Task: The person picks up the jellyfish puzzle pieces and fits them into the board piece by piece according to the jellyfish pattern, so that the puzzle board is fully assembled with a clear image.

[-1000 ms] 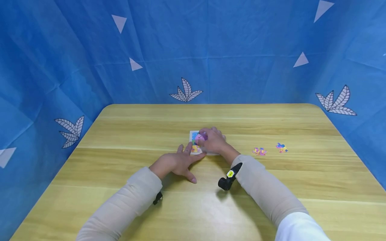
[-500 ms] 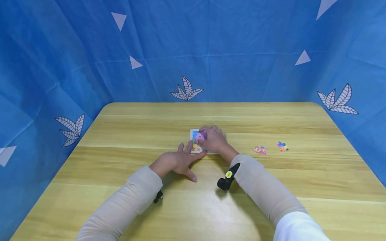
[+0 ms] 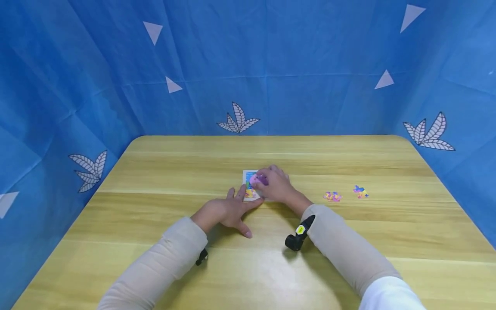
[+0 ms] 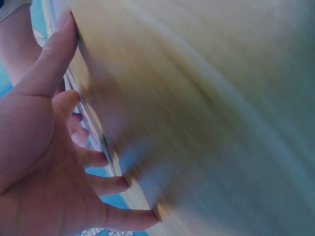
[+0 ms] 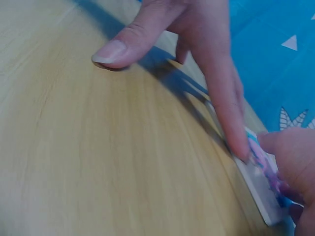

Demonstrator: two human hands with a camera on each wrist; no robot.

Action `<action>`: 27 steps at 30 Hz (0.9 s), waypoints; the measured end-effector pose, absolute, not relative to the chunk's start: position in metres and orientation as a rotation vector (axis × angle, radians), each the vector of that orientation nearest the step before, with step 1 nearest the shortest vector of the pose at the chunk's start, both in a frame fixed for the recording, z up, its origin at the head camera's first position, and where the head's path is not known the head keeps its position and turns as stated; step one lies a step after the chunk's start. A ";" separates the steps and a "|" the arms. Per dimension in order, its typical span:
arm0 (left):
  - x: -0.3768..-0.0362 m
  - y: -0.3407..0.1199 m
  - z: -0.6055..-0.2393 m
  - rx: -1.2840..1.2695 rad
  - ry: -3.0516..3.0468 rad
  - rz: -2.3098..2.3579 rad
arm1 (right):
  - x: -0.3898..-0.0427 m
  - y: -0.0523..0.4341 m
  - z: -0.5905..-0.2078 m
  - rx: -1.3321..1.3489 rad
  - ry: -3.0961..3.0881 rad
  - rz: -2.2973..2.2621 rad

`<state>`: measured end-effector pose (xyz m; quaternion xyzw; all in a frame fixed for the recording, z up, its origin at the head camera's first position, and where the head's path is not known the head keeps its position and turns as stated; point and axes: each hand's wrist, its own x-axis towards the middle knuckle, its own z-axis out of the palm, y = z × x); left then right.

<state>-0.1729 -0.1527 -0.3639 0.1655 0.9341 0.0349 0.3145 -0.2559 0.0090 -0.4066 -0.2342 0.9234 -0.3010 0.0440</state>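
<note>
A small jigsaw board [image 3: 248, 199] with a pale border lies near the middle of the table, its picture partly filled with colourful pieces. My right hand [image 3: 278, 186] is over the board's right side, thumb and fingers curled around a pink and purple puzzle piece [image 3: 264, 180]. Some of that piece is hidden by the fingers. My left hand [image 3: 230, 212] lies with fingers spread at the board's lower left, fingertips touching its edge. In the right wrist view, one left finger rests on the white border [image 5: 256, 191] beside the right thumb [image 5: 275, 142].
To the right on the wooden table [image 3: 387, 241] lie a pink and yellow cluster of puzzle pieces [image 3: 332, 196] and a blue and yellow cluster [image 3: 361, 192]. A blue curtain [image 3: 310, 64] stands behind the table and along its sides.
My right hand has shifted slightly to the right and down, showing more of the pink and purple piece. The left hand stays in place. The head view has tilted a little.
</note>
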 end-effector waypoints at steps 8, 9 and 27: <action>-0.173 -0.153 -0.365 0.401 2.457 0.099 | -0.260 0.040 -0.403 -0.745 2.776 -1.019; -0.173 -0.153 -0.365 0.392 2.456 0.100 | -0.260 0.046 -0.404 -0.747 2.779 -1.021; -0.170 -0.153 -0.364 0.386 2.466 0.149 | -0.262 0.133 -0.389 -0.695 2.654 -0.908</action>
